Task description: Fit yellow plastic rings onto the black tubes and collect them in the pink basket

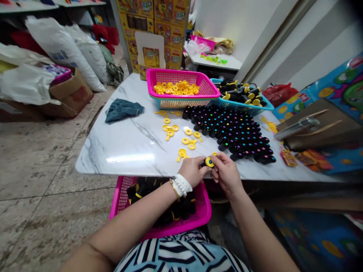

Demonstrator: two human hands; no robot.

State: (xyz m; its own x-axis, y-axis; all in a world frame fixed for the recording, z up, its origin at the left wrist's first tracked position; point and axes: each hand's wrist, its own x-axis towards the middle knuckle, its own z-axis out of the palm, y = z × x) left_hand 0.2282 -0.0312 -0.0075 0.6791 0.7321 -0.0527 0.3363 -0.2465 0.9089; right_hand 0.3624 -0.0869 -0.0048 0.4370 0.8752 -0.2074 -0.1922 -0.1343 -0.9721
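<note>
At the table's front edge, my left hand (194, 170) is closed around a small black cylinder (202, 163). A yellow ring piece (210, 162) sits on the cylinder's end, with a dark centre showing through it. The fingers of my right hand (227, 172) pinch the yellow ring piece from the other side. Loose yellow ring pieces (191, 144) with short tabs lie on the table just beyond my hands. To the right stand rows of black cylinders (232, 126) packed close together, with small coloured dots on their tops.
Behind is a pink basket (208, 90) of yellow pieces, beside a blue basket (255, 109) of black-and-yellow parts. Another pink basket (208, 209) with similar parts is below the table edge. A dark cloth (123, 109) lies at left. Cartons (170, 34) are stacked behind the table.
</note>
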